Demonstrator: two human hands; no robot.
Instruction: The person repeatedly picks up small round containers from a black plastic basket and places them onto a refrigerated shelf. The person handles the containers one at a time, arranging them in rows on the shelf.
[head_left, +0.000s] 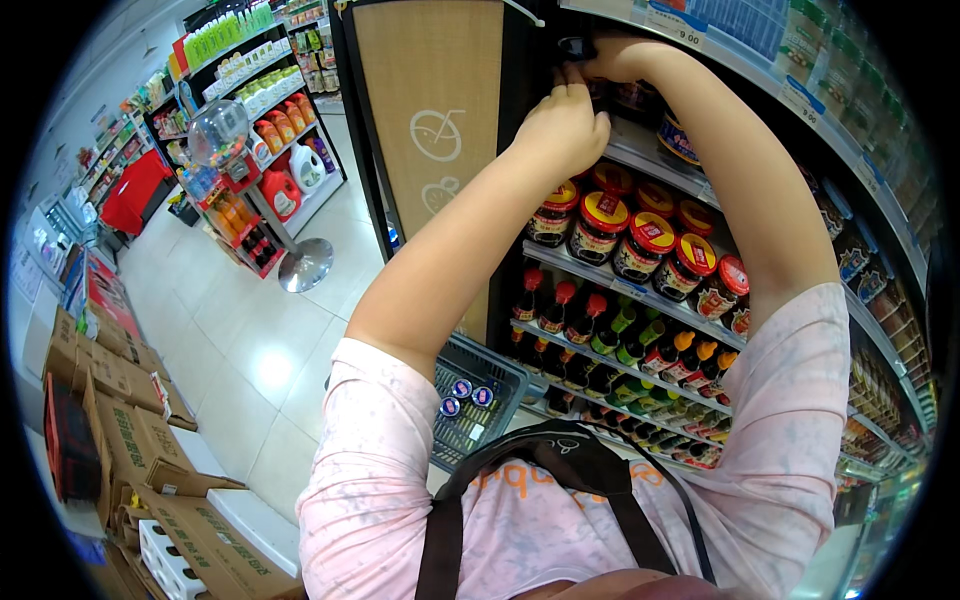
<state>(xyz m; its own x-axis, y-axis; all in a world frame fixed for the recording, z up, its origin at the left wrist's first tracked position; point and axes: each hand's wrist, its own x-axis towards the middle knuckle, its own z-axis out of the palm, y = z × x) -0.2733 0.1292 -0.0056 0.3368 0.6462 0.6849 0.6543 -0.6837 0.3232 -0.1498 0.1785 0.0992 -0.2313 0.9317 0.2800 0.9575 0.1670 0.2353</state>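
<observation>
Both my arms reach up to a dark upper shelf of a store rack. My left hand (566, 127) has its fingertips close to the shelf's contents, thumb apart from the fingers. Just above it, my right hand (619, 58) bends inward beside a dark glossy item (576, 49), perhaps a jar. Shadow hides the fingers of the right hand, so any grip is unclear. A blue-labelled jar (679, 140) stands on that shelf, partly behind my right forearm. One level down are jars of sauce with red and yellow lids (604, 211).
Sauce bottles (559, 304) fill lower shelves. A basket (480, 360) below holds several blue-topped containers (461, 388). A wooden end panel (427, 75) borders the rack. Left are a gumball machine (220, 135), detergent shelves (281, 124) and cardboard boxes (142, 442).
</observation>
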